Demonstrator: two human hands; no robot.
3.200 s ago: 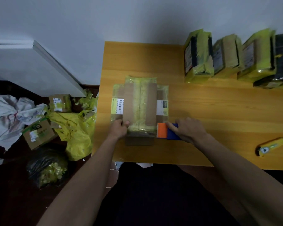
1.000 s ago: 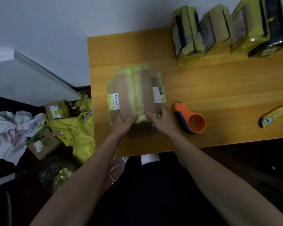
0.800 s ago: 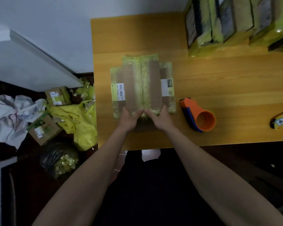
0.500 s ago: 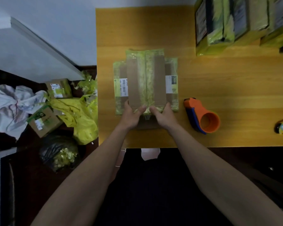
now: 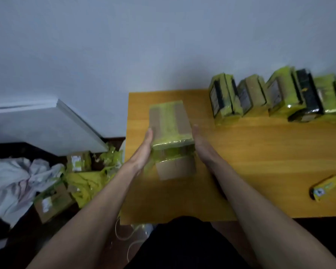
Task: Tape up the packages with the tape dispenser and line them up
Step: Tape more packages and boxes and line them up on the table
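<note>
Two flat hands, the left hand (image 5: 144, 152) and the right hand (image 5: 202, 146), press with straight fingers against opposite sides of a brown cardboard package wrapped in yellow-green tape (image 5: 171, 133), held above the orange wooden table (image 5: 260, 152). Taped packages (image 5: 260, 96) stand in a row along the far edge, and a yellow utility knife (image 5: 327, 186) lies near the right.

1 head-worn view, forward-down onto near table (image 5: 260, 152)
</note>
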